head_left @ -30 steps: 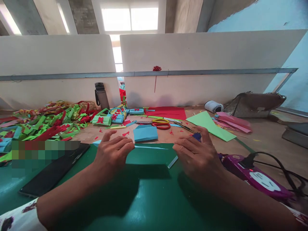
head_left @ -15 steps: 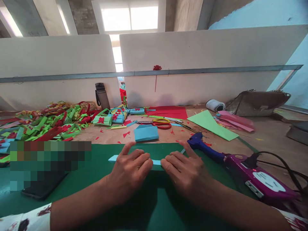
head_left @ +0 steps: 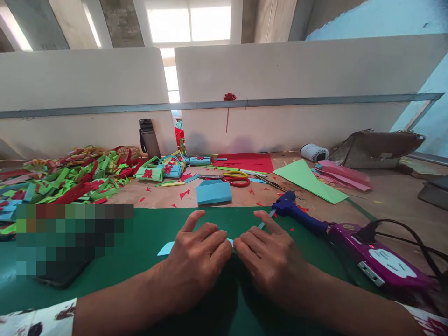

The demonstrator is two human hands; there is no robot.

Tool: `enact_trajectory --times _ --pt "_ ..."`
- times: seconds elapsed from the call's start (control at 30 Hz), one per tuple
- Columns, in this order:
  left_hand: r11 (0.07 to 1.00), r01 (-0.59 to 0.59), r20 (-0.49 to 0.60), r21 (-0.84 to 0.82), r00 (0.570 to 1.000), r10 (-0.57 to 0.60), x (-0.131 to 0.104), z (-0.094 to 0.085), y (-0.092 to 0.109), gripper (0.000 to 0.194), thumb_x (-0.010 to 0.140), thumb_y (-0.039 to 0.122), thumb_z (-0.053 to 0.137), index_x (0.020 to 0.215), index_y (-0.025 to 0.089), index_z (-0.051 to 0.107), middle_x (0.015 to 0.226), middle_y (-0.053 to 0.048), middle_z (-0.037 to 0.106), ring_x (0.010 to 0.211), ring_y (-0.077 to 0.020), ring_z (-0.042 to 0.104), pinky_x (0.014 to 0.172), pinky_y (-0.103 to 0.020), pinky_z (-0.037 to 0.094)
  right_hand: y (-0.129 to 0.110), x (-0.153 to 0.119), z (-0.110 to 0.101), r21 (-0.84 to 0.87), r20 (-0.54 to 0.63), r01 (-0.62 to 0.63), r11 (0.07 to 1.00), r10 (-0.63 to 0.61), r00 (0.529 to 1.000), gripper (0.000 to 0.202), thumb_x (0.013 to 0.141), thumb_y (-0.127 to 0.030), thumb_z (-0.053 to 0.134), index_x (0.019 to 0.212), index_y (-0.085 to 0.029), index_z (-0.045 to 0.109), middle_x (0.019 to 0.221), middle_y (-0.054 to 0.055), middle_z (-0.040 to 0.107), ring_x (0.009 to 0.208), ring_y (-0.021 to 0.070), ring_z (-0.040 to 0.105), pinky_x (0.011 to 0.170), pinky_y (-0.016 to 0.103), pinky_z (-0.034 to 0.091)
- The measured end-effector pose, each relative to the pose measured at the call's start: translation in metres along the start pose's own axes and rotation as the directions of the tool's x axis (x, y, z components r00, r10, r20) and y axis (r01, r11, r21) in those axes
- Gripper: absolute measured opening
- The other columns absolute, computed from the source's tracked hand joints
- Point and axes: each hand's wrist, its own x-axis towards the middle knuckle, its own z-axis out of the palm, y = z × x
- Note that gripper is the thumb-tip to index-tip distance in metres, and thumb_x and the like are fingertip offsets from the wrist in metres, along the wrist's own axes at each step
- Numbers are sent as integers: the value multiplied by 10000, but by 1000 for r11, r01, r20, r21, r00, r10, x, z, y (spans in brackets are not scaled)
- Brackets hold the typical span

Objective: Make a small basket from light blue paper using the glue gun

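A narrow light-blue paper strip (head_left: 165,248) is pinched between both hands just above the green mat (head_left: 150,224). My left hand (head_left: 199,256) is closed on it, with one finger raised; the strip's pointed end sticks out to the left. Close beside it, my right hand (head_left: 269,256) is closed on the strip's other part, its index finger lifted. Only a sliver of paper shows between the fingertips; the rest is hidden by the hands. Behind them lies a folded blue paper piece (head_left: 214,193). A blue glue gun (head_left: 297,210) rests to the right of my right hand.
At the left is a heap of green and red paper pieces (head_left: 87,175), with a dark phone (head_left: 66,270) in front. Scissors (head_left: 236,178), red paper (head_left: 245,162) and a green sheet (head_left: 310,182) lie farther back. A purple power strip (head_left: 378,256) with cables stands right.
My left hand has moved right along the strip, closer to my right hand, so less blue paper shows between them. My right hand has stayed nearly in place.
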Motion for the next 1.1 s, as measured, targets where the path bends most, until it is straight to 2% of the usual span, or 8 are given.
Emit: enact_trajectory --times 0.3,0.47,0.73,1.1 --pt "999 7 -67 -42 998 -10 -7 -5 -26 150 820 36 481 797 162 559 800 4 707 763 -134 639 971 -411 315 20 -4 -10 -47 1 -51 998 51 999 302 831 -34 372 701 -133 627 557 9 529 550 130 427 944 462 331" --pt "998 53 -31 -32 998 -54 -14 -14 -41 169 813 34 480 821 182 562 817 9 712 777 -136 648 986 -408 305 27 -6 -11 -74 12 -84 994 86 996 286 798 -11 395 699 -135 633 559 8 530 539 127 408 934 456 337" --pt "993 100 -37 54 994 -99 -16 -29 -53 137 817 87 507 804 206 574 816 19 717 767 -131 654 964 -381 343 32 -5 -12 -97 16 -106 990 108 994 288 768 8 399 670 -138 627 549 5 535 528 120 411 971 476 306" --pt "983 102 -2 155 995 -103 -19 -39 -73 123 824 110 506 819 205 584 857 4 712 806 -159 650 905 -389 410 35 -6 -13 -138 12 -111 984 113 993 296 746 16 392 641 -140 621 531 1 526 510 118 402 949 438 334"
